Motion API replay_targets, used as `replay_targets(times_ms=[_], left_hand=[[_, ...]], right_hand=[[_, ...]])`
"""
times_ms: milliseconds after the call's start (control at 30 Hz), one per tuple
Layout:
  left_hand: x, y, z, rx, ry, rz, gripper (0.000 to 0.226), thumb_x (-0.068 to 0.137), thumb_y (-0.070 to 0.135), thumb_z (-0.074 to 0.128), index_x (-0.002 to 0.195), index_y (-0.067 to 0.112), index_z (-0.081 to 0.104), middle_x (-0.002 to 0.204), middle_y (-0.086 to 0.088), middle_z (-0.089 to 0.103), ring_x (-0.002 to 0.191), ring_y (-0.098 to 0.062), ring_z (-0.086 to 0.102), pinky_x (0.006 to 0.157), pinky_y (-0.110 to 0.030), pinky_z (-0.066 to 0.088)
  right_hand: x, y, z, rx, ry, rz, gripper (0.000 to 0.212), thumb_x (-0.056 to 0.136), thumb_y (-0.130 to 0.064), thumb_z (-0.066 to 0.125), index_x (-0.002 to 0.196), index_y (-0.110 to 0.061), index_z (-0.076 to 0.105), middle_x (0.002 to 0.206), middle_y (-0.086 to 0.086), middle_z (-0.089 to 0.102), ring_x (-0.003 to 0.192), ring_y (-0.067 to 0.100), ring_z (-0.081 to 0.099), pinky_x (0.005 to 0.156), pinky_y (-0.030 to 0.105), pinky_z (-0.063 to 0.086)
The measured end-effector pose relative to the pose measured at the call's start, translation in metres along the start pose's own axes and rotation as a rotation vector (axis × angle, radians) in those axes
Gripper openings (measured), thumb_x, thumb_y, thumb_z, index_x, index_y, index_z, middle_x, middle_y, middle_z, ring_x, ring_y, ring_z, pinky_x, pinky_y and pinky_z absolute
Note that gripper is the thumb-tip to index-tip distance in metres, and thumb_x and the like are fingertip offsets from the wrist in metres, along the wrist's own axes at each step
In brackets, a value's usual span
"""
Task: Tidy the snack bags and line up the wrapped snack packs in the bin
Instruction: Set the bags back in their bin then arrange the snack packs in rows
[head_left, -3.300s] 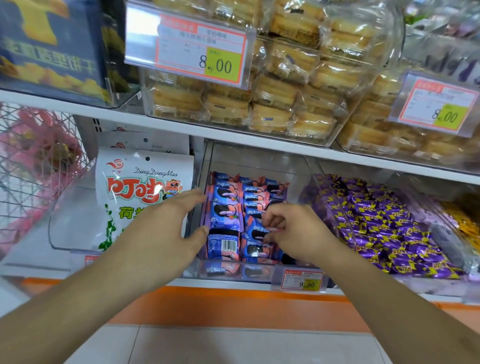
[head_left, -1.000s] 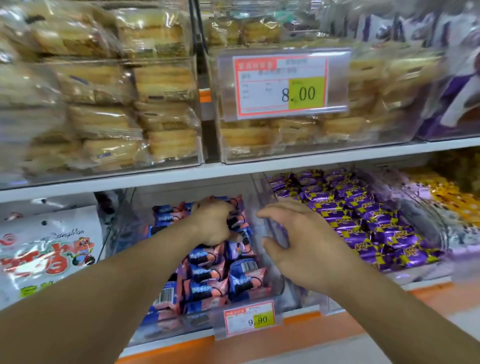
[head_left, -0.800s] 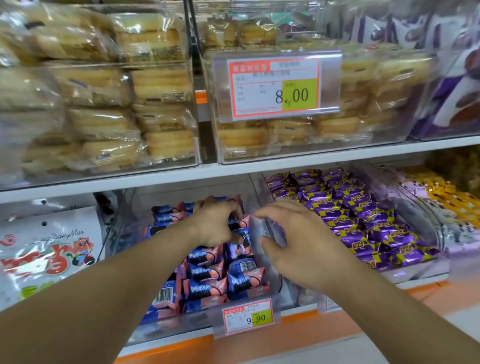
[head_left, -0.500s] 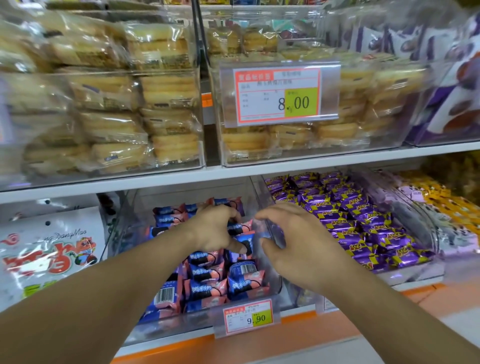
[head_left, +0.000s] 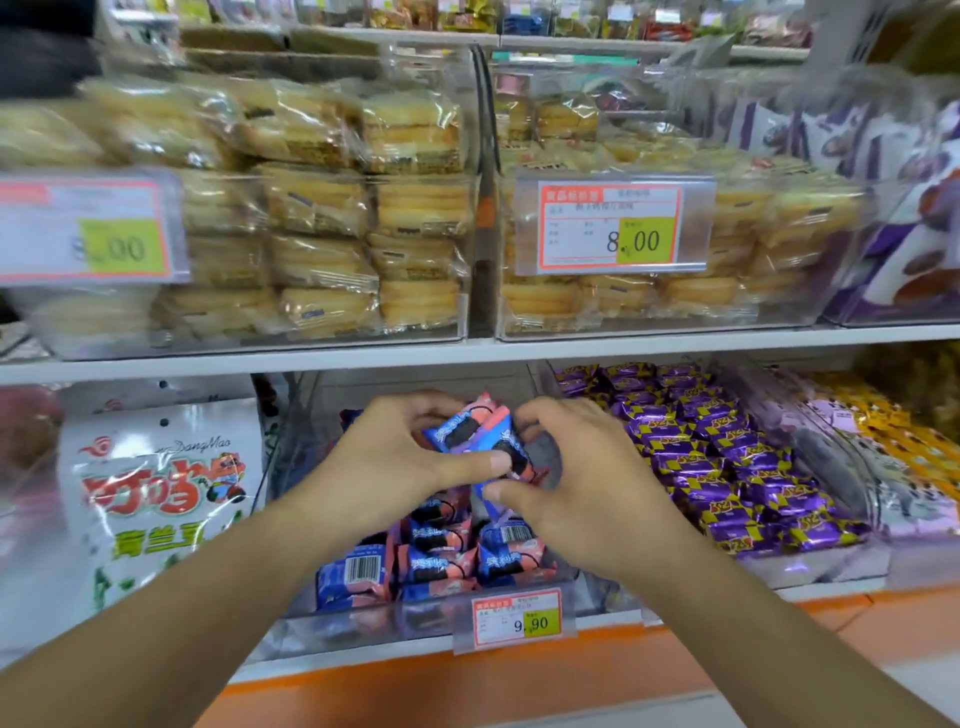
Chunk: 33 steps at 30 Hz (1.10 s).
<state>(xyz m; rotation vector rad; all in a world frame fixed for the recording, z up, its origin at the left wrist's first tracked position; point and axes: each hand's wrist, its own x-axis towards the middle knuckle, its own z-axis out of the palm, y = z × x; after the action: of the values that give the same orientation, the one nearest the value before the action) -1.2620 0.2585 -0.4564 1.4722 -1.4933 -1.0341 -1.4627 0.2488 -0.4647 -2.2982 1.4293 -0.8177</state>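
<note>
Since prev frame both hands lift a few packs above bin. L hand & R hand curl round them. Light, crinkly, slippery wrap; hold by body, not the crimped ends.

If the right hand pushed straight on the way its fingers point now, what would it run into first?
The right hand points left, toward the blue-and-pink snack packs it already pinches with the left hand. Going on, it would likely press those packs into the left hand's fingers; depth is hard to judge.
</note>
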Motion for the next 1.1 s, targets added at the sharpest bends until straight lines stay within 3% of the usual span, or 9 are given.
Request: replay_targets(times_ms=[267, 367, 433, 500, 600, 800, 867, 967, 1100], left_hand=[[-0.032, -0.006, -0.028, -0.29, -0.025, -0.054, 0.021, 0.092, 0.023, 0.076, 0.112, 0.029, 0.08, 0.085, -0.012, 0.075, 0.069, -0.016, 0.065, 0.065, -0.019, 0.053], [-0.031, -0.01, -0.037, -0.221, 0.028, -0.029, 0.021, 0.092, 0.026, 0.077, 0.109, 0.037, 0.079, 0.091, -0.008, 0.079, 0.074, -0.019, 0.069, 0.075, -0.029, 0.055], [-0.03, -0.013, -0.042, -0.189, 0.055, -0.017, 0.019, 0.091, 0.027, 0.078, 0.109, 0.035, 0.078, 0.098, -0.006, 0.082, 0.082, -0.028, 0.074, 0.086, -0.042, 0.057], [-0.029, -0.016, -0.045, -0.188, 0.063, -0.018, 0.014, 0.092, 0.026, 0.077, 0.106, 0.031, 0.078, 0.093, -0.005, 0.081, 0.071, -0.027, 0.068, 0.08, -0.043, 0.056], [-0.028, -0.02, -0.047, -0.156, 0.07, -0.016, 0.012, 0.093, 0.026, 0.077, 0.104, 0.031, 0.077, 0.086, -0.007, 0.079, 0.064, -0.019, 0.06, 0.078, -0.043, 0.055], [-0.029, -0.019, -0.05, -0.153, 0.102, -0.02, 0.01, 0.094, 0.027, 0.076, 0.103, 0.027, 0.079, 0.072, 0.002, 0.075, 0.062, -0.017, 0.062, 0.075, -0.037, 0.053], [-0.029, -0.017, -0.051, -0.145, 0.12, -0.018, 0.011, 0.094, 0.028, 0.076, 0.103, 0.025, 0.079, 0.072, 0.002, 0.075, 0.06, -0.015, 0.062, 0.073, -0.037, 0.053], [-0.032, -0.009, -0.049, -0.143, 0.081, -0.009, 0.013, 0.096, 0.026, 0.073, 0.106, 0.029, 0.08, 0.077, 0.005, 0.079, 0.063, -0.007, 0.064, 0.069, -0.028, 0.056], [-0.038, 0.003, -0.041, -0.195, -0.001, -0.026, 0.017, 0.098, 0.03, 0.066, 0.107, 0.027, 0.08, 0.063, 0.006, 0.07, 0.067, -0.009, 0.066, 0.067, -0.021, 0.057]], right_hand=[[-0.008, -0.022, -0.006, 0.293, -0.063, 0.096, 0.024, 0.082, -0.02, 0.087, 0.095, -0.027, 0.068, 0.089, -0.008, 0.072, 0.085, 0.011, 0.065, 0.073, 0.026, 0.053], [-0.009, -0.02, -0.01, 0.414, -0.06, 0.145, 0.027, 0.082, -0.016, 0.088, 0.093, -0.032, 0.069, 0.085, -0.008, 0.073, 0.082, 0.013, 0.07, 0.07, 0.026, 0.058], [-0.008, -0.019, -0.01, 0.471, -0.064, 0.18, 0.03, 0.079, -0.016, 0.09, 0.094, -0.029, 0.068, 0.084, -0.006, 0.075, 0.081, 0.015, 0.073, 0.075, 0.035, 0.061], [-0.007, -0.019, -0.008, 0.53, -0.074, 0.214, 0.034, 0.077, -0.016, 0.091, 0.098, -0.025, 0.066, 0.086, -0.004, 0.075, 0.079, 0.015, 0.074, 0.073, 0.039, 0.062], [-0.004, -0.02, -0.003, 0.585, -0.099, 0.209, 0.032, 0.08, -0.016, 0.089, 0.1, -0.023, 0.065, 0.092, 0.001, 0.074, 0.076, 0.014, 0.072, 0.063, 0.031, 0.055], [-0.002, -0.025, -0.002, 0.613, -0.074, 0.178, 0.036, 0.081, -0.012, 0.088, 0.105, -0.022, 0.063, 0.093, -0.006, 0.077, 0.077, 0.01, 0.067, 0.069, 0.024, 0.057], [-0.001, -0.024, -0.002, 0.619, -0.077, 0.147, 0.032, 0.08, -0.01, 0.088, 0.099, -0.02, 0.065, 0.091, 0.001, 0.077, 0.075, 0.021, 0.068, 0.067, 0.029, 0.058], [-0.004, -0.023, -0.002, 0.581, -0.091, 0.095, 0.027, 0.081, -0.015, 0.088, 0.099, -0.028, 0.073, 0.093, 0.008, 0.075, 0.085, 0.04, 0.065, 0.074, 0.052, 0.059], [-0.006, -0.023, -0.001, 0.532, -0.069, 0.08, 0.035, 0.079, -0.018, 0.09, 0.104, -0.036, 0.074, 0.105, 0.007, 0.069, 0.086, 0.033, 0.066, 0.076, 0.048, 0.058]])
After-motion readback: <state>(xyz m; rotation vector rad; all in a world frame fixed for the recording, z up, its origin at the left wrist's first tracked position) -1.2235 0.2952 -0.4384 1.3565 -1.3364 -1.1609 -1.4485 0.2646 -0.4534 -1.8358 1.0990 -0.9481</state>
